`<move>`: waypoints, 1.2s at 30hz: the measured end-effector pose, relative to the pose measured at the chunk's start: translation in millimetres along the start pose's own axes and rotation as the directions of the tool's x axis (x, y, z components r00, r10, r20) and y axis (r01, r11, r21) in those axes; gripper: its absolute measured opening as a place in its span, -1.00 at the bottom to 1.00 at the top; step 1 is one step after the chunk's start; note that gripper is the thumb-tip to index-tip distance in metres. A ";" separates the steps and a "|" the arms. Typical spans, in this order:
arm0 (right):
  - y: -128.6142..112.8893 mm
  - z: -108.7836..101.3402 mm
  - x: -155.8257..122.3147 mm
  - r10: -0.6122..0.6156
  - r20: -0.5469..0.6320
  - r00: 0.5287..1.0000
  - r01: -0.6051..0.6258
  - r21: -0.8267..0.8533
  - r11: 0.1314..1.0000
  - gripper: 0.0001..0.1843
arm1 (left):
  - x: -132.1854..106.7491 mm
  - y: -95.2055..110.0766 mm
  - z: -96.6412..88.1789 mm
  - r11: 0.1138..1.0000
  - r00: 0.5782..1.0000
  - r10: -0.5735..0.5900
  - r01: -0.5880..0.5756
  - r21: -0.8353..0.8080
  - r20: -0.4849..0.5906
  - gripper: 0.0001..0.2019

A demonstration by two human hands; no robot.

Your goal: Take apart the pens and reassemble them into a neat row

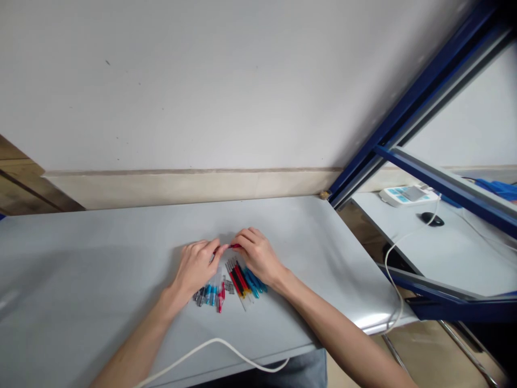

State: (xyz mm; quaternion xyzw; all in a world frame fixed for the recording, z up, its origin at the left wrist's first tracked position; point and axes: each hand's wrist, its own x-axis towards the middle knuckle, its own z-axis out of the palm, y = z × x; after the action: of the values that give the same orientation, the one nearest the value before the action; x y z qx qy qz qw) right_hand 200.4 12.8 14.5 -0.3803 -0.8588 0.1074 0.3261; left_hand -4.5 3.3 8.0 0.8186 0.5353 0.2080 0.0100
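Above the middle of the table, my left hand [197, 264] and my right hand [257, 253] face each other, fingertips pinched on a slim red pen part [235, 246]. Fingers cover much of it, so I cannot tell whether it is one piece or two. Just below my left hand lie clear pen barrels with coloured grips: dark ones [200, 296], blue ones [211, 295] and a red one [221, 297]. Pen refills [239, 277] in red and black, with yellowish ends, fan out between the hands. Blue pen parts [254, 283] lie beneath my right wrist, next to small clear pieces [228, 285].
The grey table [100, 269] meets a pale wall. A white cable [218, 340] loops over its front edge. Along the right runs a blue metal frame [404, 113]. Beyond it, a second table carries a white device [407, 195] and a black mouse [432, 219].
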 end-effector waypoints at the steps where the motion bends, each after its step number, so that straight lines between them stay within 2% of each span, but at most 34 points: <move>1: -0.3 0.3 0.0 0.000 0.000 1.000 0.000 -0.002 1.000 -0.76 | 0.1 0.1 0.0 1.000 1.000 -0.003 0.003 -0.004 0.005 -0.62; 7: 1.4 0.6 -2.1 0.005 -0.008 1.000 -0.005 0.025 1.000 -0.69 | 0.0 -1.7 -3.0 0.998 0.999 -0.029 0.031 -0.053 0.039 -0.62; 10: 3.8 -1.7 -2.9 0.021 0.000 1.000 -0.021 0.020 1.000 -0.61 | 0.0 -4.8 -2.5 0.997 0.999 -0.035 0.036 -0.067 0.013 -0.63; 13: 4.6 -3.6 -2.1 0.010 0.087 0.996 -0.010 -0.004 1.000 -0.43 | 1.6 -8.5 -0.6 0.996 0.998 0.014 -0.019 -0.092 -0.057 -0.69; 15: 3.7 -3.2 -1.0 -0.009 0.133 0.991 0.012 -0.025 1.000 -0.39 | 3.3 -10.7 -0.1 0.990 0.991 0.082 -0.093 -0.108 -0.103 -0.76; 18: 1.8 -0.8 0.1 -0.012 0.139 0.990 0.018 -0.041 0.999 -0.58 | 5.1 -12.7 -1.0 0.974 0.973 0.188 -0.203 -0.102 -0.137 -0.78; 21: 1.5 0.7 0.4 -0.018 0.106 0.994 0.021 -0.024 0.999 -0.79 | 4.6 -12.4 -2.6 0.957 0.962 0.256 -0.267 -0.113 -0.099 -0.60; 23: 2.4 0.9 0.3 -0.020 0.078 0.997 0.021 -0.013 1.000 -0.80 | 3.5 -10.6 -4.0 0.952 0.961 0.274 -0.277 -0.128 -0.042 -0.45; 25: 3.4 1.1 -0.1 -0.008 0.054 0.999 0.009 -0.007 1.000 -0.79 | 2.6 -8.2 -5.7 0.958 0.966 0.259 -0.255 -0.135 0.014 -0.39; 27: 3.5 1.8 -0.5 0.009 0.038 0.999 -0.009 -0.004 1.000 -0.80 | 2.3 -6.3 -7.2 0.964 0.971 0.234 -0.226 -0.137 0.048 -0.48; 30: 2.2 3.8 -0.7 0.018 0.030 0.999 -0.018 0.003 1.000 -0.83 | 2.9 -5.7 -7.3 0.970 0.976 0.215 -0.210 -0.123 0.035 -0.78; 33: 2.5 4.2 -0.4 0.018 0.033 0.999 -0.018 -0.001 1.000 -0.81 | 3.5 -7.6 -5.3 0.977 0.981 0.192 -0.192 -0.094 -0.007 -0.76; 36: 7.3 -0.5 -0.2 0.060 0.000 0.998 -0.060 0.003 0.998 -0.76 | 3.4 -11.2 -3.5 0.990 0.991 0.117 -0.122 -0.067 -0.065 -0.71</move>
State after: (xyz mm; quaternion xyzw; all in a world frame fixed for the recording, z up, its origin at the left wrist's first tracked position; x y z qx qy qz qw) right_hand 205.1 17.6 11.7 -0.4056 -0.8467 0.1182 0.3235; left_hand -14.4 10.3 9.6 0.8416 0.4777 0.2518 0.0105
